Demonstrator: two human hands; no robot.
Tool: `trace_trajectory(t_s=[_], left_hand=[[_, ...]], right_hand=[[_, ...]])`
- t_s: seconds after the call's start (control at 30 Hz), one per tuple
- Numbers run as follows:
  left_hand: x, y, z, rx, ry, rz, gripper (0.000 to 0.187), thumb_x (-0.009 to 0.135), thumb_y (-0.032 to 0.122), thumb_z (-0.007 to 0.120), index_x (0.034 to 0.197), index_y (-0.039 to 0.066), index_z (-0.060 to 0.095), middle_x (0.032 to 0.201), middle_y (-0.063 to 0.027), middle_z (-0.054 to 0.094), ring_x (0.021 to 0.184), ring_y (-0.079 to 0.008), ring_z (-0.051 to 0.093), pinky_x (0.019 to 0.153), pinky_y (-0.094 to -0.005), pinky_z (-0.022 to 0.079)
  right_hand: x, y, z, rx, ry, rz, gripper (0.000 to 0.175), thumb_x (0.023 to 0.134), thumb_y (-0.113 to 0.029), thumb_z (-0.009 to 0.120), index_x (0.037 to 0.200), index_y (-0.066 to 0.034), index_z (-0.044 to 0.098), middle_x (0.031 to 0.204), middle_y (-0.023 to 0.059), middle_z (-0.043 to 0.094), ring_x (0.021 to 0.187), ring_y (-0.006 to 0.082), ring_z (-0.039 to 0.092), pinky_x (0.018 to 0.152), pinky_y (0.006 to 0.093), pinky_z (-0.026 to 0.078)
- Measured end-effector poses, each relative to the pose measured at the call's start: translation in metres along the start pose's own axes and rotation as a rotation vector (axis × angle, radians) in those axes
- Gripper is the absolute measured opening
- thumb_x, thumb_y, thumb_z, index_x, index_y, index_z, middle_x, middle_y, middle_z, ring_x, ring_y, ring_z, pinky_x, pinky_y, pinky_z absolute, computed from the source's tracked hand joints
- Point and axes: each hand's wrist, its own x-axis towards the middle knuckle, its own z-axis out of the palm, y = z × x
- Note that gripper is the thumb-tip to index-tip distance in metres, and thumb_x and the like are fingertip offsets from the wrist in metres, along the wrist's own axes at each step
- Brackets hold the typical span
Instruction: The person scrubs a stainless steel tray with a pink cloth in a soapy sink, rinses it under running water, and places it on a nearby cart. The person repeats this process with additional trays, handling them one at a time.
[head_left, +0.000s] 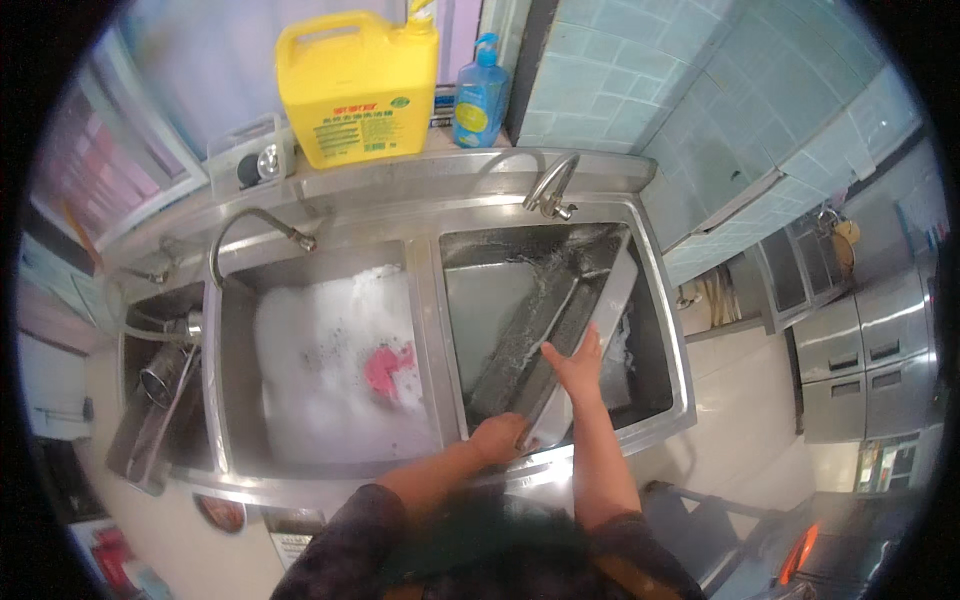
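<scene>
A long rectangular metal pan (611, 296) lies tilted in the right basin (660, 360) of a stainless steel sink, partly in water. My left hand (499, 437) grips the pan's near end, by the basin's front edge. My right hand (581, 367) rests on the pan's right side wall, with thumb and fingers spread over its rim. Soapy water (337, 345) with thick white foam fills much of the middle basin, where a pink cloth (386, 371) floats.
Faucets (555, 184) rise behind the basins. A yellow detergent jug (356, 90) and a blue pump bottle (480, 101) stand on the back ledge, beside a clear plastic container (251, 157). Metal cookware (159, 379) lies in the left basin.
</scene>
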Motion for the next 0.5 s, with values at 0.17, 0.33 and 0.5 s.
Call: trace_trajectory(t_s=[0.17, 0.33, 0.5], left_hand=[[0.027, -0.038, 0.016, -0.203, -0.411, 0.016, 0.047, 0.072, 0.031, 0.074, 0.108, 0.003, 0.063, 0.112, -0.0174, 0.064, 0.109, -0.0347, 0.06, 0.088, -0.0462, 0.049], [0.066, -0.109, 0.01, -1.012, 0.112, -0.589, 0.051, 0.08, 0.027, 0.069, 0.124, 0.003, 0.059, 0.125, -0.0176, 0.061, 0.121, -0.0328, 0.055, 0.1, -0.0455, 0.043], [0.133, -0.168, 0.057, -0.613, 0.83, -1.277, 0.053, 0.087, 0.029, 0.061, 0.132, 0.002, 0.054, 0.137, -0.0173, 0.054, 0.125, -0.0299, 0.052, 0.103, -0.0407, 0.041]], right_hand=[[0.0, 0.037, 0.02, -0.026, 0.208, -0.113, 0.1, 0.068, -0.008, 0.074, 0.152, 0.0001, 0.021, 0.152, 0.0253, 0.032, 0.142, 0.0444, 0.026, 0.117, 0.0486, 0.024], [0.008, 0.051, 0.027, 0.053, 0.242, -0.145, 0.098, 0.067, -0.001, 0.071, 0.152, -0.0008, 0.022, 0.153, 0.0252, 0.03, 0.143, 0.0428, 0.025, 0.118, 0.0482, 0.021], [0.011, 0.055, 0.03, 0.058, 0.232, -0.092, 0.095, 0.069, 0.002, 0.069, 0.152, -0.0011, 0.023, 0.153, 0.0245, 0.029, 0.144, 0.0418, 0.024, 0.119, 0.0467, 0.019]])
